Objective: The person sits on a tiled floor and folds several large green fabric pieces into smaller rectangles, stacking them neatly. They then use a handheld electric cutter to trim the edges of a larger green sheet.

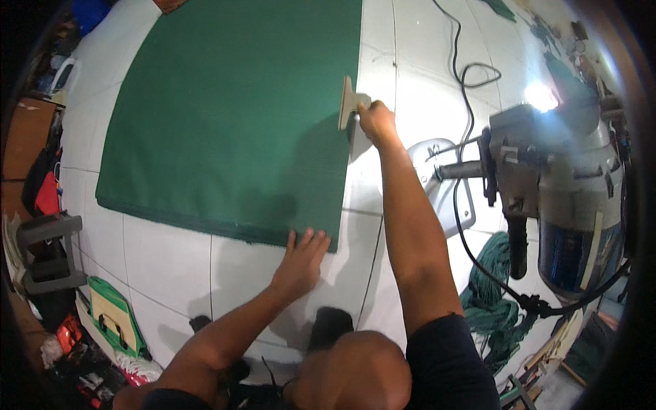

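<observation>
A large green cloth lies flat on the floor, with layered edges showing along its near side. My left hand rests on its near right corner, fingers spread and pressing down. My right hand reaches out farther along the right edge, its fingers closed round a hand tool with a long, flat beige head. That head stands across the cloth's right edge. How the fingers wrap the handle is partly hidden.
To the right stands a grey electric cutting machine on a flat metal base, its lamp lit. A black cable loops over the white tiles. Green cloth strips are heaped below it. At left are a grey plastic frame and a green-and-beige bag.
</observation>
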The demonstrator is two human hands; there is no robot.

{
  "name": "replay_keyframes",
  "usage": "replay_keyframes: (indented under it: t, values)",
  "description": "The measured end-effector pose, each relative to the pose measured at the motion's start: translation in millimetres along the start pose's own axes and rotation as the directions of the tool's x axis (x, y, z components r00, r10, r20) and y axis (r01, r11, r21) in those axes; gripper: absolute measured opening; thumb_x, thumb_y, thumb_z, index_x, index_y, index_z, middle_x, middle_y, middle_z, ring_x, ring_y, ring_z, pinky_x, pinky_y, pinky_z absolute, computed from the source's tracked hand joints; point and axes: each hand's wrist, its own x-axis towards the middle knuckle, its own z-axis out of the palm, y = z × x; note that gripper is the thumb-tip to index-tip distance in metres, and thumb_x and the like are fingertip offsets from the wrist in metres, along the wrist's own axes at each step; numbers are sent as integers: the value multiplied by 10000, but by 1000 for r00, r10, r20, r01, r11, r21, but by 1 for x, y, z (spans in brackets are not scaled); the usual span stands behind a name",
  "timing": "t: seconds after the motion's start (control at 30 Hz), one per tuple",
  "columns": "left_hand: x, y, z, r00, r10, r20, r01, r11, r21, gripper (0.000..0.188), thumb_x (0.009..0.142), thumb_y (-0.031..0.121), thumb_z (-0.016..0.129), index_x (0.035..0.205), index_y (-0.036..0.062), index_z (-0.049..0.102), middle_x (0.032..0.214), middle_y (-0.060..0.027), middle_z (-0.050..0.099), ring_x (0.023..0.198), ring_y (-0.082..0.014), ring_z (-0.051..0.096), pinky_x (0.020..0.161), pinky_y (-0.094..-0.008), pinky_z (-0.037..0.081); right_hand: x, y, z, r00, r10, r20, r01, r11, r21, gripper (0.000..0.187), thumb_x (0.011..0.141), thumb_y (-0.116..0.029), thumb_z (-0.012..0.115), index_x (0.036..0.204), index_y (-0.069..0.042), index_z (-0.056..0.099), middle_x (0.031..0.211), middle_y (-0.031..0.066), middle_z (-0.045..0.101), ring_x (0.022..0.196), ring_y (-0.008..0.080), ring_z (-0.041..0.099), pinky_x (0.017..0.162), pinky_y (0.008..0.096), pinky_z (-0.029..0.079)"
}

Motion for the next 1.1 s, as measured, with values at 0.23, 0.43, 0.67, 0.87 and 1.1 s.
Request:
replay_keyframes:
  t: [0.23, 0.43, 0.67, 0.87, 1.1]
  values:
    - [-11, -5, -2, 1000, 30, -7, -31, 999, -10, 576, 882, 103, 581, 1409, -55, 408, 1465, -263, 394, 1405, -454, 324, 1115, -691, 235, 16, -17, -16, 973, 110, 204, -206, 812, 546, 380, 924, -290, 695, 948, 82, 620, 775, 115, 607, 638, 184, 603, 535, 292, 537]
    - [-14, -14, 13, 998, 63, -8, -63, 998, 23, 634, 880, 127, 604, 1447, -32, 367, 1512, -265, 337, 1417, -464, 306, 1114, -701, 214, 25, -9, -24, 966, 28, 257, -115, 938, 327, 552, 928, -402, 691, 1028, 141, 661, 850, 157, 660, 682, 199, 637, 604, 308, 572]
    - [-18, -18, 14, 993, 93, -77, -90, 995, 40, 603, 866, 128, 581, 1422, -33, 415, 1505, -256, 369, 1394, -439, 363, 1123, -677, 226, -18, -7, -31, 957, 63, 282, -160, 927, 339, 424, 930, -326, 705, 948, 97, 681, 714, 65, 622, 635, 128, 571, 577, 266, 466]
    - [-18, -17, 14, 997, 61, -55, -60, 998, 11, 663, 862, 126, 625, 1455, -13, 362, 1519, -230, 329, 1430, -427, 294, 1141, -667, 197, -112, 45, -16, 947, 6, 320, -139, 908, 394, 403, 929, -316, 707, 907, 87, 689, 715, 60, 628, 592, 111, 548, 561, 252, 468]
    - [-19, -18, 11, 989, 115, -92, -111, 993, 44, 668, 858, 134, 626, 1453, -23, 366, 1525, -230, 324, 1438, -414, 286, 1160, -632, 196, -186, 61, -3, 968, 55, 246, -159, 889, 430, 440, 908, -363, 711, 952, 74, 702, 784, 108, 680, 662, 146, 637, 614, 285, 532]
